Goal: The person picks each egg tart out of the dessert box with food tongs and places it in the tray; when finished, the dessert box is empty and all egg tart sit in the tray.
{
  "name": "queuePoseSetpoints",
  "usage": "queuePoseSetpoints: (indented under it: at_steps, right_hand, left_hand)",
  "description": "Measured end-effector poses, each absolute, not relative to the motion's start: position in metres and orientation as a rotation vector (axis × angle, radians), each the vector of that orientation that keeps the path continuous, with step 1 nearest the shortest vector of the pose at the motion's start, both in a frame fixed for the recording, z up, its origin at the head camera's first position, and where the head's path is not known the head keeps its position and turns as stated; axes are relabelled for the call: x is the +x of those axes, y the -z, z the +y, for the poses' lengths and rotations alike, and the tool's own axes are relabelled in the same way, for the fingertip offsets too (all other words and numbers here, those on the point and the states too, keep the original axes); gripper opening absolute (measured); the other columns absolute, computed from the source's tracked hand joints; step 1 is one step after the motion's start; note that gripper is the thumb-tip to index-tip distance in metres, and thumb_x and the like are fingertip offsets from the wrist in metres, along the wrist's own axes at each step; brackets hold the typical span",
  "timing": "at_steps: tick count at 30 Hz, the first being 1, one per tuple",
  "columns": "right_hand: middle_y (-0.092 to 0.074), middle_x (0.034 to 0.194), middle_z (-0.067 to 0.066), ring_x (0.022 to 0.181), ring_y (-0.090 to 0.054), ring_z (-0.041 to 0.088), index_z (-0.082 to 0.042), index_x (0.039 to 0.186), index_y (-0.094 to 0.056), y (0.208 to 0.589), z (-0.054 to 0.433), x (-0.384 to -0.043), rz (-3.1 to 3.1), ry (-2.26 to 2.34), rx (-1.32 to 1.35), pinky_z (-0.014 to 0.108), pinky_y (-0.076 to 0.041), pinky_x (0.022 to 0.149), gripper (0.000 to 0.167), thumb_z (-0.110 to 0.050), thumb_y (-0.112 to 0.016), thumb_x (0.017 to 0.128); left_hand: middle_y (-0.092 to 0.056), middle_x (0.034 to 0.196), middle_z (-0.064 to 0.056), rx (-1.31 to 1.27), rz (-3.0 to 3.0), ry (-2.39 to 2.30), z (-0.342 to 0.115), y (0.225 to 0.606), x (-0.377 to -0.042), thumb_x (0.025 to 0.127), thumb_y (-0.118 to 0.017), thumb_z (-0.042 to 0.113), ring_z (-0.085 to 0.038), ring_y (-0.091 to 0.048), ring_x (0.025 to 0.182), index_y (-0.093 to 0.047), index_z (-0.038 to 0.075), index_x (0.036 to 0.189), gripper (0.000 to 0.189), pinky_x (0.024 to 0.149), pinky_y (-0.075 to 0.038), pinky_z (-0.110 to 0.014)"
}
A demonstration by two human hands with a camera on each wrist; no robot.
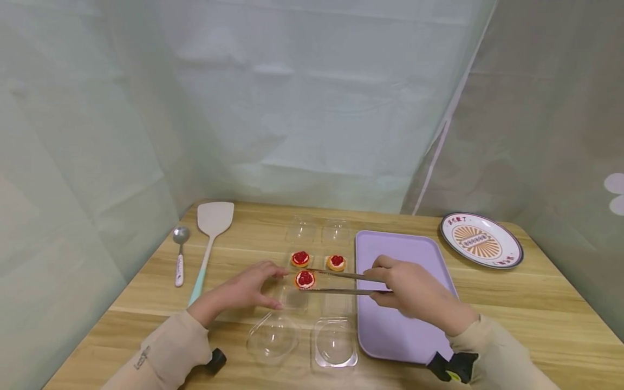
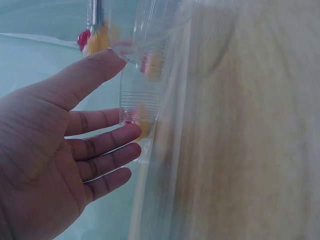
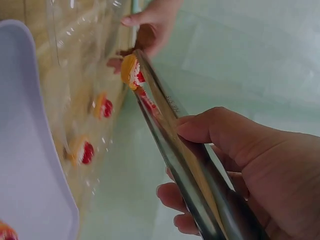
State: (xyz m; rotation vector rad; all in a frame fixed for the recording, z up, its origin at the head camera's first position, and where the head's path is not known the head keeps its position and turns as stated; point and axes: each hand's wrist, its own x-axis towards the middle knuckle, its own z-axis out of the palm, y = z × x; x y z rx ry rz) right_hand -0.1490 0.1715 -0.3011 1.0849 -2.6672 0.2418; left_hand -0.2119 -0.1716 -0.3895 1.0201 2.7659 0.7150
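Observation:
My right hand (image 1: 414,290) grips metal tongs (image 1: 341,292), thumb on one arm and fingers on the other. Between the tong tips is a small tart (image 1: 305,279) with red topping and white cream, held above the clear plastic container (image 1: 294,298). Two similar tarts sit in compartments behind it, a left tart (image 1: 300,259) and a right tart (image 1: 336,262). In the left wrist view, my left hand (image 2: 60,145) has its fingers extended and spread at the container's side. Its thumb and fingertips meet or nearly meet the plastic edge; exact contact is unclear.
Right of the containers lies a lavender tray (image 1: 404,346); part of another tart (image 3: 6,233) shows on it in the right wrist view. A patterned plate (image 1: 481,240) stands at the back right. A spatula (image 1: 215,219) and a spoon (image 1: 180,254) lie on the left. Clear domed lids (image 1: 336,342) face me.

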Motion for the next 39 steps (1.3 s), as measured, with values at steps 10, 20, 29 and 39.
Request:
queuePoseSetpoints:
  at_steps: [10, 20, 29, 39]
  right_hand:
    - [-0.058, 0.086, -0.01, 0.064, -0.049, -0.002, -0.015, 0.101, -0.072, 0.288, 0.208, -0.139, -2.671, -0.225, 1.014, 0.015, -0.041, 0.054, 0.029, -0.016, -0.08, 0.073]
    - [-0.056, 0.084, -0.013, 0.064, -0.042, -0.009, -0.018, 0.097, -0.073, 0.291, 0.242, -0.132, -2.623, -0.25, 0.993, 0.012, -0.038, 0.052, 0.029, -0.013, -0.082, 0.07]
    - [-0.057, 0.082, -0.013, 0.063, -0.041, -0.011, -0.016, 0.096, -0.073, 0.302, 0.266, -0.124, -2.635, -0.226, 0.965, 0.011, -0.036, 0.05, 0.032, -0.011, -0.083, 0.066]
    - [-0.054, 0.079, -0.018, 0.061, -0.039, -0.013, -0.019, 0.092, -0.073, 0.317, 0.282, -0.117, -2.69, -0.209, 0.931, 0.011, -0.034, 0.048, 0.031, -0.013, -0.085, 0.064]
  left_hand:
    - [-0.062, 0.116, -0.008, 1.048, 2.764, -0.711, -0.171, 0.388, -0.212, 0.074, -0.081, 0.037, -0.024, -0.058, 0.109, -0.057, 0.002, 0.127, 0.068, 0.098, -0.047, -0.046]
    - [-0.062, 0.116, -0.006, 1.037, 2.768, -0.702, -0.17, 0.388, -0.211, 0.073, -0.081, 0.037, -0.023, -0.057, 0.109, -0.057, 0.003, 0.128, 0.069, 0.098, -0.048, -0.045]
    - [-0.062, 0.114, -0.007, 1.039, 2.763, -0.726, -0.174, 0.388, -0.213, 0.073, -0.081, 0.038, -0.025, -0.057, 0.109, -0.057, 0.001, 0.127, 0.07, 0.097, -0.047, -0.047]
    - [-0.062, 0.116, -0.006, 1.041, 2.765, -0.708, -0.173, 0.389, -0.213, 0.073, -0.081, 0.039, -0.023, -0.057, 0.109, -0.057, 0.002, 0.128, 0.07, 0.097, -0.047, -0.044]
